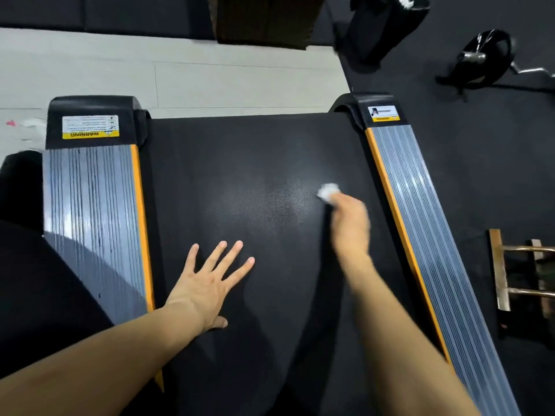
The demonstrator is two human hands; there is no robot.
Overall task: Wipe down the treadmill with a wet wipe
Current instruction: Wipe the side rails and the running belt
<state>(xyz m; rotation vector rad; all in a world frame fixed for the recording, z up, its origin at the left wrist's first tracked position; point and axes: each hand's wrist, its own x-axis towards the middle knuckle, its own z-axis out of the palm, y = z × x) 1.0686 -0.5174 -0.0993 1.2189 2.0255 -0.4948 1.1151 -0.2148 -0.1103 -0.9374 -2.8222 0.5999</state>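
Observation:
The treadmill's black belt (240, 151) fills the middle of the view, flanked by grey ribbed side rails with orange edges, one on the left (93, 223) and one on the right (420, 223). My left hand (207, 283) lies flat on the belt with its fingers spread. My right hand (350, 223), blurred by motion, holds a crumpled white wet wipe (327, 192) against the belt near the right rail. A paler patch (264, 208) shows on the belt just left of the wipe.
Pale floor (180, 79) lies beyond the belt's far end. Black mat floor (495, 163) is to the right, with a barbell and weight plate (483, 60), a dark object (381, 28) and a wooden frame (522, 274). My dark-clothed leg (36, 280) overlaps the left rail.

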